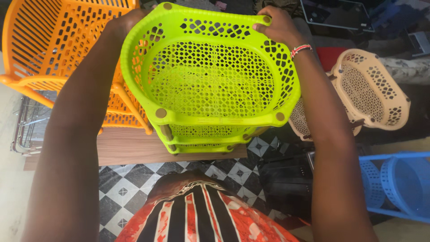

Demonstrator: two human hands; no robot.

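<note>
- Your left hand [127, 22] and right hand [278, 26] grip the far rim of the green tiered rack [210, 80], fingers curled closed
- Keep both grips level over the wooden board [130, 148]

The space straight ahead is filled by a lime-green tiered basket rack [210, 85], held at its far rim by the left hand [127, 22] and the right hand [277, 27]. Close against its left side an orange rack [53, 45] is crowded — no gap is seen between them. To the right, a beige rack [371, 87] is set near, with only a narrow passage between. Lower right is blocked by a blue rack [396, 181]. Open room is found on the wooden bench [130, 150] below the green rack, and over the checkered floor [121, 190] nearer the body.
</note>
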